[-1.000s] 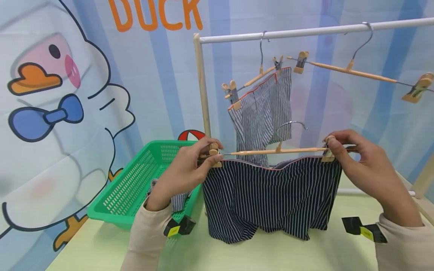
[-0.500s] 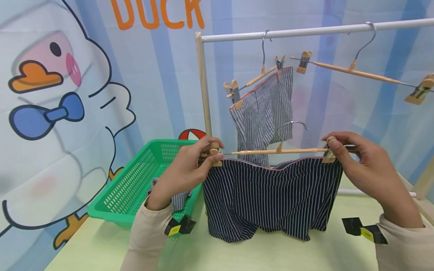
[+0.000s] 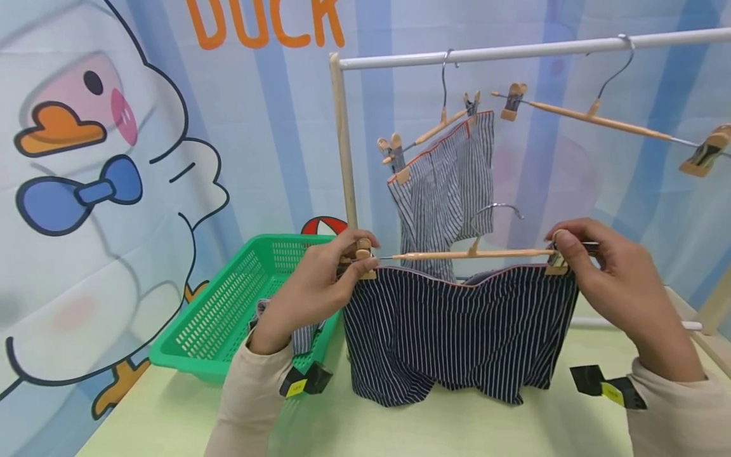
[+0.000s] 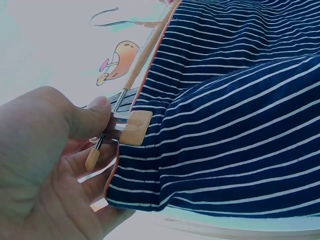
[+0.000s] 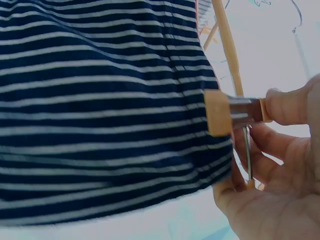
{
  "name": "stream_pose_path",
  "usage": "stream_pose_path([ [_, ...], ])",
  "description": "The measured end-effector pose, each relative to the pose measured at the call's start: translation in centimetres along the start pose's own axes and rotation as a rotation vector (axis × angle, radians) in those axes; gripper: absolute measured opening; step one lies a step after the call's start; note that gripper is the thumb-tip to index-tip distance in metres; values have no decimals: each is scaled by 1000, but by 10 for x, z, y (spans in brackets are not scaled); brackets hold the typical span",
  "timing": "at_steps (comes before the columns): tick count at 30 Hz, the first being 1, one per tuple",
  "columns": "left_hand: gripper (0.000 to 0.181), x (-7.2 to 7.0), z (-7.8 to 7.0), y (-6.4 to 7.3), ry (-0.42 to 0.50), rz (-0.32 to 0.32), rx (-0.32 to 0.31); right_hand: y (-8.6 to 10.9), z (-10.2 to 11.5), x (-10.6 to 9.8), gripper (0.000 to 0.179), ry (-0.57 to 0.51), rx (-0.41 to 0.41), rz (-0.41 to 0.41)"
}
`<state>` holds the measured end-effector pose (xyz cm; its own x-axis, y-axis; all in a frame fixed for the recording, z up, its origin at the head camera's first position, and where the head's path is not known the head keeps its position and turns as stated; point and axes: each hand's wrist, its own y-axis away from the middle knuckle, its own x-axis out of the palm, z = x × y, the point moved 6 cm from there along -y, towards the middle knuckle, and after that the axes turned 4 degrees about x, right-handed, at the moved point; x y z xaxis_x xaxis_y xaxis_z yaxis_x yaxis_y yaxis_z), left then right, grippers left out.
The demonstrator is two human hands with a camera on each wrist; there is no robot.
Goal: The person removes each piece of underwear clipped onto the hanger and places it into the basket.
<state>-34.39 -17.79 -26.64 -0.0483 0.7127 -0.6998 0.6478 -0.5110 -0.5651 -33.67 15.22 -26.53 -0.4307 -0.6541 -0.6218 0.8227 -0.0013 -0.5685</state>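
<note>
While the dark striped shorts [image 3: 457, 336] hang from both clips of the wood-coloured hanger [image 3: 480, 254], in front of the lighter striped garment [image 3: 442, 174], my left hand [image 3: 311, 279] pinches the left clip [image 4: 136, 128], my right hand [image 3: 617, 279] pinches the right clip [image 5: 218, 112], and the green basket [image 3: 188, 366] stands left of the shorts.

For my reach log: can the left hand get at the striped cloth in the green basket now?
Probably not: the left hand pinches a hanger clip on the dark striped shorts. Otherwise, the open green basket seems to leave the way free.
</note>
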Motion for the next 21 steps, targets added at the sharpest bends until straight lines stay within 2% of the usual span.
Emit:
stream_pose_path([
  [7, 22, -1, 0, 1, -5, -3, 6, 1, 0, 1, 29, -46, 48, -63],
  [21, 25, 0, 1, 0, 1, 0, 20, 3, -4, 2, 29, -109, 115, -51],
])
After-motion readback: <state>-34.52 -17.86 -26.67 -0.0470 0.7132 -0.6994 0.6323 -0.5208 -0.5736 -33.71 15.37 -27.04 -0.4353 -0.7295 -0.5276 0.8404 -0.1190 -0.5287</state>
